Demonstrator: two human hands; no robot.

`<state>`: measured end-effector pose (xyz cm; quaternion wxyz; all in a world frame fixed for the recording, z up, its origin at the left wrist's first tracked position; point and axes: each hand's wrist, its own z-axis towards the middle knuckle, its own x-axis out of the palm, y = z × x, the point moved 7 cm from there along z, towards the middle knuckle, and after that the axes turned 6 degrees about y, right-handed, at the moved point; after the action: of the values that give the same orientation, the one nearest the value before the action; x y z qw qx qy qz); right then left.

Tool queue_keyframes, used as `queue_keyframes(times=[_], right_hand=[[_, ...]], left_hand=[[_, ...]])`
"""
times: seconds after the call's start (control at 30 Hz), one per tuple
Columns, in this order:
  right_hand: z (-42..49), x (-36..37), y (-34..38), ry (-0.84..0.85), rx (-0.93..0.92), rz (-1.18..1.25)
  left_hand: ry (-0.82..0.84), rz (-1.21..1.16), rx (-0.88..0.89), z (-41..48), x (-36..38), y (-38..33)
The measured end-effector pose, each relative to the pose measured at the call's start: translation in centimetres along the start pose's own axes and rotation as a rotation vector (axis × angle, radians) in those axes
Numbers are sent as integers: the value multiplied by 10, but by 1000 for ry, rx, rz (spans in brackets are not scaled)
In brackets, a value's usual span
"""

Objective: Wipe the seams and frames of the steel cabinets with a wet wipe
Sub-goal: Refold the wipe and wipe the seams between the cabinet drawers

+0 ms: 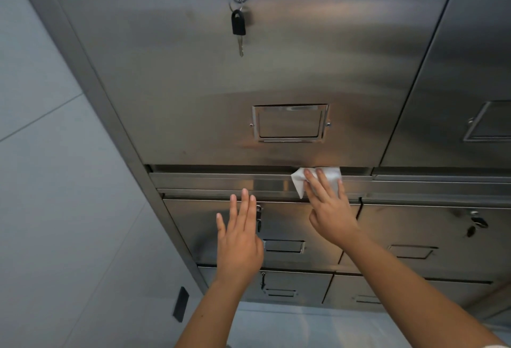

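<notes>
- White crumpled wet wipe (315,179), pressed under straight fingers of right hand (329,209) onto brushed-steel cabinet frame (221,180).
- Left hand (239,239): released, fingers straight, holding nothing, left of wipe.

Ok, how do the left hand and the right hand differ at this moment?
The right hand presses a white wipe onto the horizontal frame strip; the left hand holds nothing. The right hand sits higher, the left hand lower, over a drawer front. Both have straight fingers.
</notes>
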<state>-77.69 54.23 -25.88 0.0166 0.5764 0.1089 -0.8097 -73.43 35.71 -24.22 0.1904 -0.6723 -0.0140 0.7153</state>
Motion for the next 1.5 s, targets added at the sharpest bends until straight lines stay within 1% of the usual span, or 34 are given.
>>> queue_keyframes(times=[0.1, 0.23, 0.37, 0.6, 0.73, 0.83, 1.0, 1.13, 1.23, 1.37, 1.43, 1.5], right_hand=[[-1, -2, 0, 10, 11, 11], [-3, -6, -4, 1, 27, 57], [-9, -19, -7, -32, 38, 81], [-26, -57, 6, -183, -59, 100], [-38, -74, 20, -206, -121, 122], [-47, -82, 30, -213, -172, 158], [-55, -92, 32, -222, -210, 187], [-57, -103, 21, -259, -229, 309], [-46, -105, 7, -206, -139, 451], [-28, -101, -2, -6, -22, 679], [-24, -101, -2, 77, 11, 740], [-23, -103, 0, 112, 12, 790]], left_hand=[[-35, -62, 29, 0, -3, -9], [-78, -86, 67, 1, -4, -20], [-74, -91, 76, 2, -8, -28], [-125, -119, 156, 19, -17, -42], [-150, -133, 182, 28, -32, -51], [-169, -202, 210, 31, -39, -57], [-214, -407, 261, 29, -49, -62], [-234, -499, 319, 29, -56, -62], [-210, -527, 359, 30, -62, -61], [-131, -560, 413, 27, -69, -63], [-111, -547, 435, 24, -71, -63], [-96, -511, 423, 23, -73, -60]])
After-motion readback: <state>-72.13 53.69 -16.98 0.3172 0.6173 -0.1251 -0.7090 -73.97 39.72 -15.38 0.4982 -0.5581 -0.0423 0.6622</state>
